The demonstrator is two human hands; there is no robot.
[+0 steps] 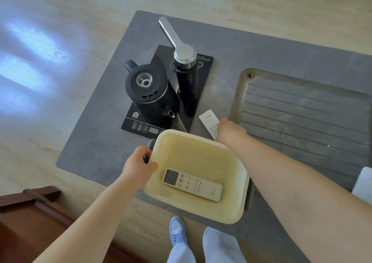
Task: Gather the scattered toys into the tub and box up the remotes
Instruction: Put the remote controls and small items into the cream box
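The left hand (138,164) grips a dark remote (150,150) at the left rim of the cream plastic box (237,208), probably to drop it in. A white, flat remote (192,184) already lies inside. The right hand (229,130) closes on a slim white remote (208,120) on the matte grey surface (96,148), near its front edge.
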